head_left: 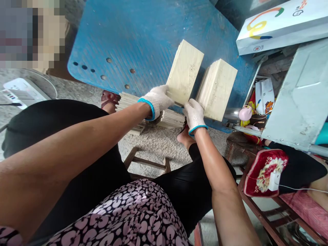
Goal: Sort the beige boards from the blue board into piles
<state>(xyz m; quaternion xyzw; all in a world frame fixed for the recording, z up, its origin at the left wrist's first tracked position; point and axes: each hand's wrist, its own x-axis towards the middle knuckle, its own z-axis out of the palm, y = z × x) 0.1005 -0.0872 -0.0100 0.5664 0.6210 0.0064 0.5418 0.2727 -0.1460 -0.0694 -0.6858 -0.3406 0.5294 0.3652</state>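
Note:
Both hands wear white knit gloves with blue cuffs. A stack of thin pale wooden boards [185, 71] lies on the blue table [143, 37], its near end at the table's edge. My left hand [160, 99] is closed at the near left corner of this stack, its fingertips partly hidden. At the near right corner, the curled fingers of my right hand [194, 114] grip the end of the boards. A second board stack [220, 90] leans just to the right, apart from my hands. Below the table edge, more boards [171, 118] sit in piles.
A white paper bag [279, 27] lies at the far right, above a grey metal surface [297, 92]. A metal bottle with a pink lid [244, 113] is by the table's right edge. Beside me, another person sits near a red floral cushion [265, 172]. A white power strip [22, 90] is left.

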